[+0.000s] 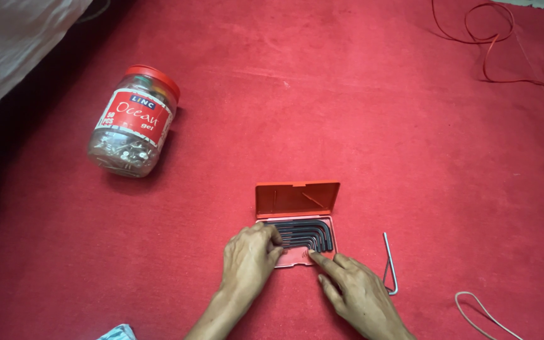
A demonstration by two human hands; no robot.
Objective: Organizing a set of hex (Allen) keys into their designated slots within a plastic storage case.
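While the small orange case (297, 217) lies open on the red carpet (347, 113), its lid tipped back away from the person, both hands rest on the lower tray where a nested row of dark hex keys (303, 234) sits. The left hand (250, 258) lies flat over the tray's left edge, fingers spread and grasping nothing; the right hand (354, 289) is loosely open too, its forefinger extended to touch the tray's lower rim just under the keys. A separate silver hex key (390, 264) lies on the carpet just right of the case. To work a key free cleanly, I judge it best to keep the left hand pressing the tray down so the light case does not slide or flip, and to lift one key by its short bent end rather than dragging the whole row. A clear jar with a red lid (135, 123), on its side, lies well apart to the upper left.
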